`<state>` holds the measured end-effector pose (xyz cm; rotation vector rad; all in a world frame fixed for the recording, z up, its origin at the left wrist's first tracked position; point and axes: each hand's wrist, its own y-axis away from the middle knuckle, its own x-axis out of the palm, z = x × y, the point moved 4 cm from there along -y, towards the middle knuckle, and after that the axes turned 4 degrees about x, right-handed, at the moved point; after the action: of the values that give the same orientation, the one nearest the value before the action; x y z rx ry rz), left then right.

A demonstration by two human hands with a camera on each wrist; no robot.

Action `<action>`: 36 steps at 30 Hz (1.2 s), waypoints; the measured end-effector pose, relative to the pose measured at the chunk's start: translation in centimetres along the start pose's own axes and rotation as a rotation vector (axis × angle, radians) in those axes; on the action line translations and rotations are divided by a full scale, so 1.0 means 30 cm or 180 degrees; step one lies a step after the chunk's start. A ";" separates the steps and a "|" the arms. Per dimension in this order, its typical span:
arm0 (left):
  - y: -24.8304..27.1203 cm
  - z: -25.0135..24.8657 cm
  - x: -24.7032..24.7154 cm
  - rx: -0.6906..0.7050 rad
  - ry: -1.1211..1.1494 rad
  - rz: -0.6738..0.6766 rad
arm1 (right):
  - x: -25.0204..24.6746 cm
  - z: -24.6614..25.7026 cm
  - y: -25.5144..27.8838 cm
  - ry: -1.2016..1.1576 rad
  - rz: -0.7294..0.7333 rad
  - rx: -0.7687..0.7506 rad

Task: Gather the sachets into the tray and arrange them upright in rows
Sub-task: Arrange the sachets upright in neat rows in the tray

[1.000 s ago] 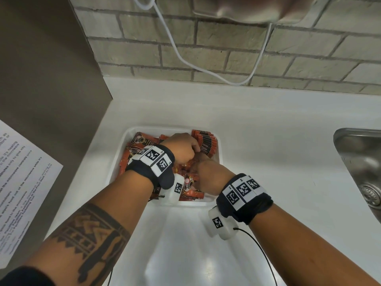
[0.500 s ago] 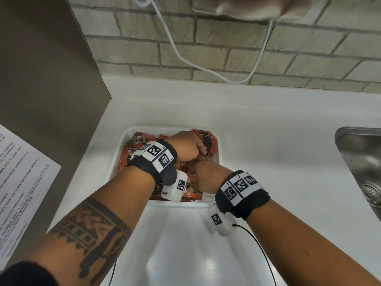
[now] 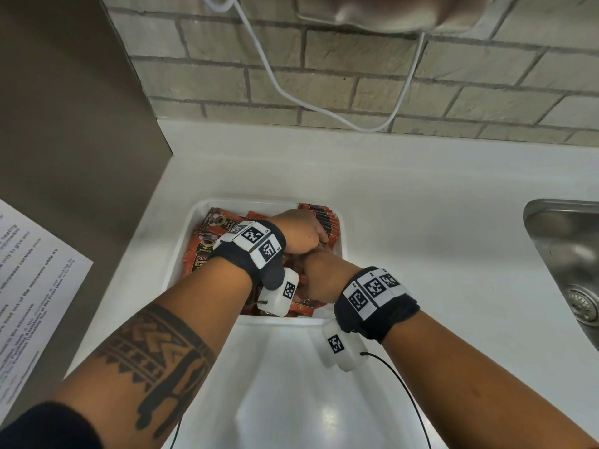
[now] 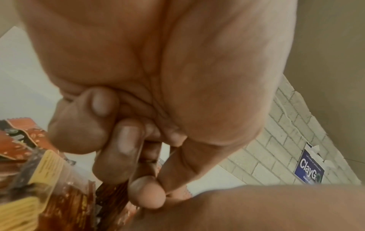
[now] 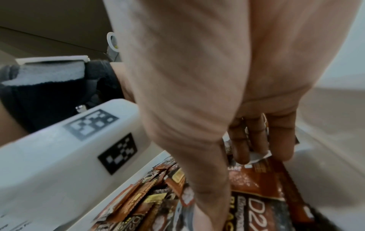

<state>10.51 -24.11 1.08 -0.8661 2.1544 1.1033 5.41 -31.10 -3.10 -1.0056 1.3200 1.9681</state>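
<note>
A white tray (image 3: 186,236) on the counter holds a heap of orange-brown sachets (image 3: 201,254). At its back right corner a row of sachets (image 3: 325,217) stands upright. My left hand (image 3: 299,233) reaches over the tray to that row. In the left wrist view its curled fingers (image 4: 126,140) and thumb pinch a sachet edge (image 4: 158,164). My right hand (image 3: 324,275) sits just in front of it in the tray. In the right wrist view the right hand (image 5: 237,159) grips a few sachets (image 5: 254,184) between thumb and fingers. Much of the heap is hidden under both hands.
A steel sink (image 3: 567,254) sits at the right edge of the white counter (image 3: 421,222). A printed paper sheet (image 3: 32,286) lies on the brown surface to the left. A white cable (image 3: 291,95) hangs along the brick wall behind.
Both hands have shifted slightly toward the tray's back right corner and drawn closer together. The left hand now covers more of the upright row.
</note>
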 end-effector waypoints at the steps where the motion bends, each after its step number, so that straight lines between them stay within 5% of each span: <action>1: -0.002 0.000 0.003 0.0000 -0.0014 0.0013 | 0.002 0.001 -0.001 0.0001 0.0012 0.0013; 20: -0.021 0.035 0.064 -0.0025 -0.0301 0.0199 | -0.008 0.026 0.048 0.0173 0.0228 0.0050; 36: -0.041 0.070 0.073 -0.0272 0.0263 0.0058 | -0.073 -0.054 0.182 -0.0573 -0.0581 -0.0090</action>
<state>10.44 -23.53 -2.15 -0.9472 2.1996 1.1956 2.82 -34.65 1.12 -0.9044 1.0672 1.8943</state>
